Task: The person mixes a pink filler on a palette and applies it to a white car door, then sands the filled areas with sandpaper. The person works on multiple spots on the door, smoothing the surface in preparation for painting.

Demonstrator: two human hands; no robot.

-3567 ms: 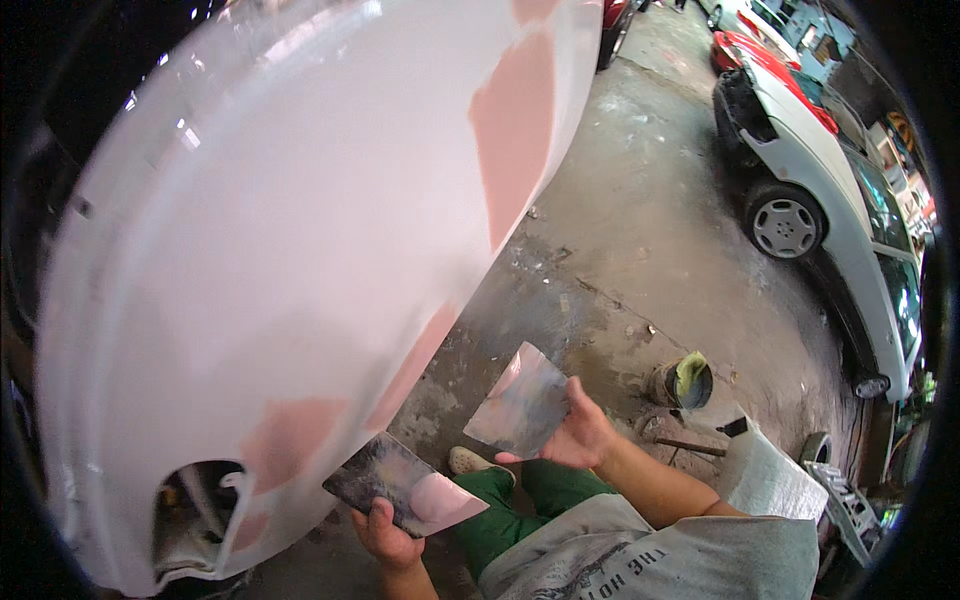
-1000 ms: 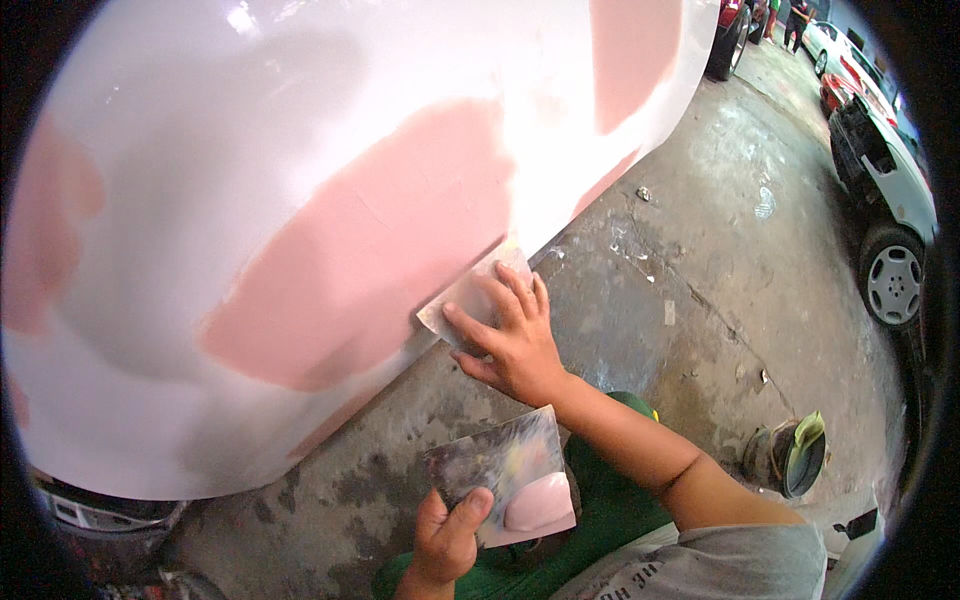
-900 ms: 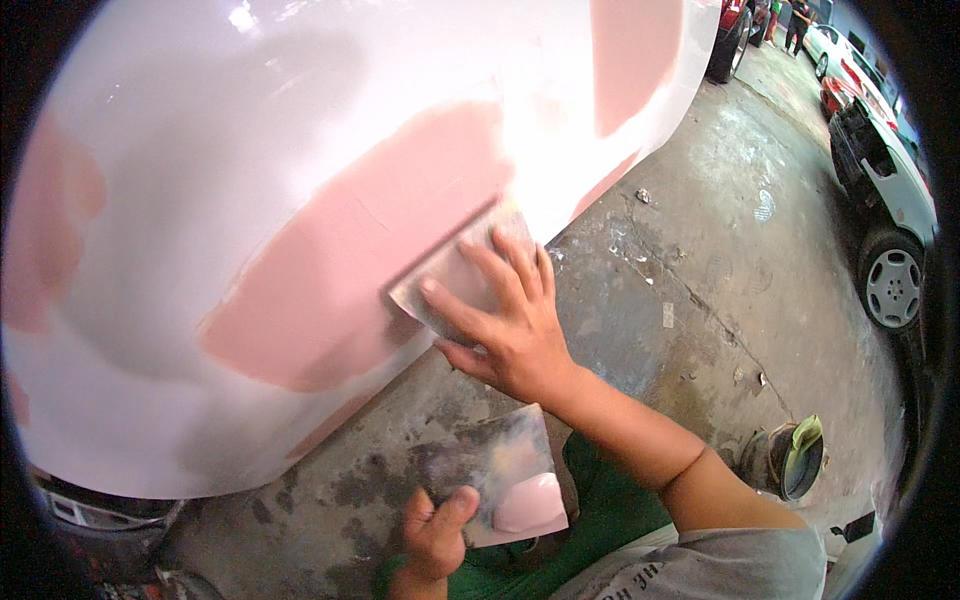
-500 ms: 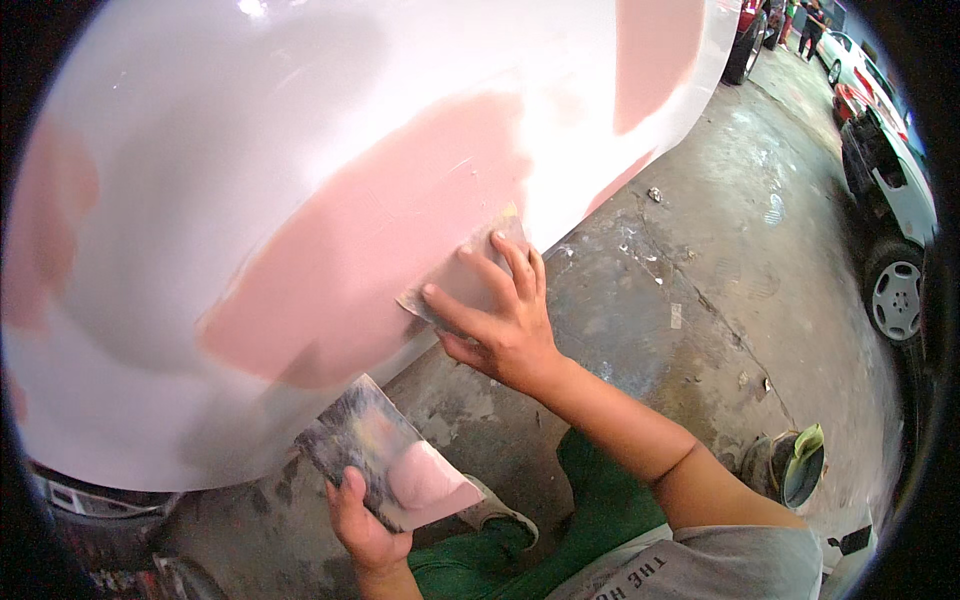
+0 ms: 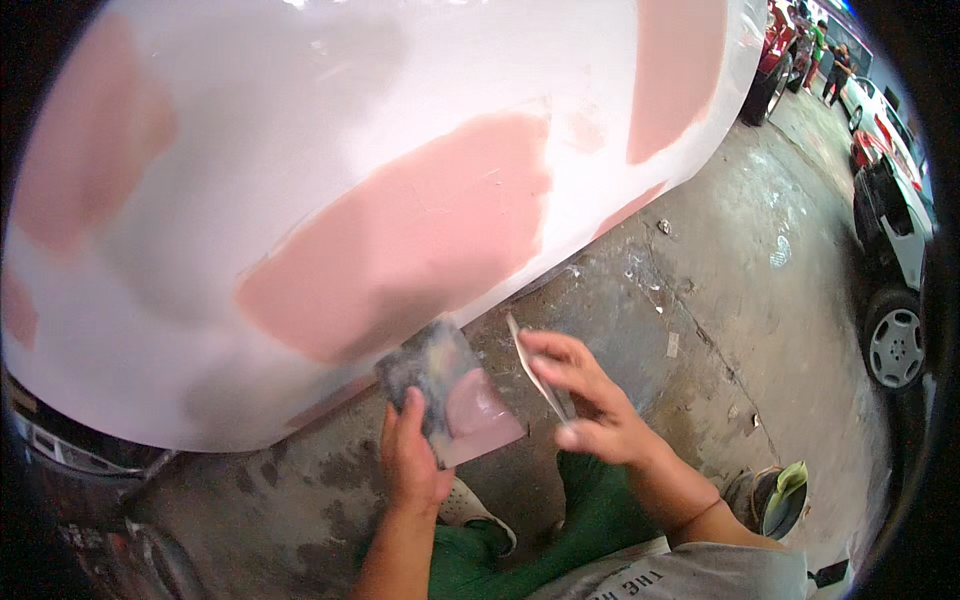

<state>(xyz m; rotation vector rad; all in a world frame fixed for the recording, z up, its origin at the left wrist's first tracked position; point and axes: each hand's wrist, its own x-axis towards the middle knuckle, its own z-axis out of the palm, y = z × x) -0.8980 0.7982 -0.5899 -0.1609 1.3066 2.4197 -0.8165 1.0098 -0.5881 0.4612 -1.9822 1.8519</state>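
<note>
A white car panel (image 5: 330, 160) curves across the upper left, with a large patch of pink filler (image 5: 420, 220) smoothed onto its middle. In my left hand (image 5: 412, 455) is a flat mixing board (image 5: 425, 365), smeared grey and yellow, bearing a mound of wet pink filler (image 5: 480, 405). My right hand (image 5: 590, 395) grips a thin filler spreader (image 5: 535, 370), seen nearly edge-on, just right of the board and apart from it. Both hands are off the panel, in front of its lower edge.
More pink patches (image 5: 680, 80) mark the panel at its right and left. A bucket (image 5: 782, 500) with a yellow-green cloth stands on the stained concrete floor (image 5: 720, 260) by my right elbow. Parked cars (image 5: 890, 200) line the right side. Two people (image 5: 835, 72) stand far off.
My right hand has lifted the spreader off the pink patch and drawn it back towards the board. My left hand has moved the board right and slightly up. The view has shifted a little.
</note>
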